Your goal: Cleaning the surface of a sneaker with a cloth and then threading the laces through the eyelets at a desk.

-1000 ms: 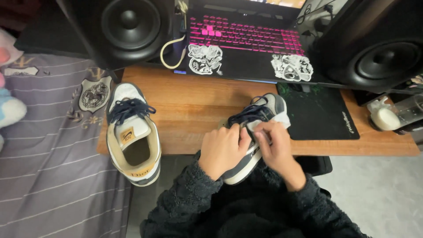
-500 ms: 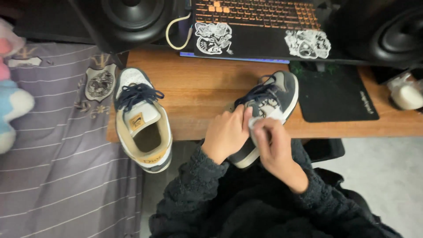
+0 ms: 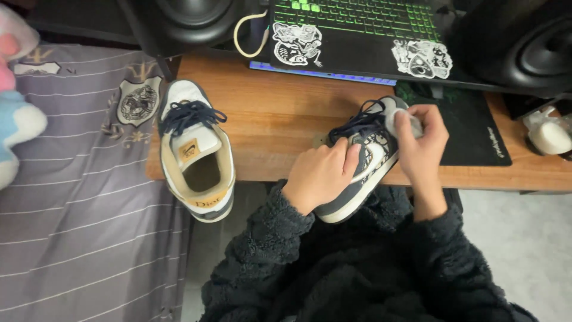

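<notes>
A navy, grey and white sneaker (image 3: 356, 200) leans toe-first on the front edge of a wooden desk (image 3: 280, 113), its heel over my lap. My left hand (image 3: 322, 176) grips its side at the middle, just below the navy laces. At the toe, my right hand (image 3: 422, 142) curls its fingers and thumb around a small pale grey cloth (image 3: 395, 120) pressed on the toe cap. The matching sneaker (image 3: 196, 152) lies to the left, opening up, half off the desk edge, with no hand on it.
A laptop (image 3: 357, 42) with a green-lit keyboard and stickers sits at the desk's back between two black speakers (image 3: 190, 18) (image 3: 530, 50). A black mouse pad (image 3: 473, 128) lies right of the shoe. A striped purple bedsheet (image 3: 77, 220) and a plush toy (image 3: 18, 119) are on the left.
My right hand has slid from the middle of the sneaker up to its toe. The left hand keeps its hold. The keyboard light went from pink to orange to green.
</notes>
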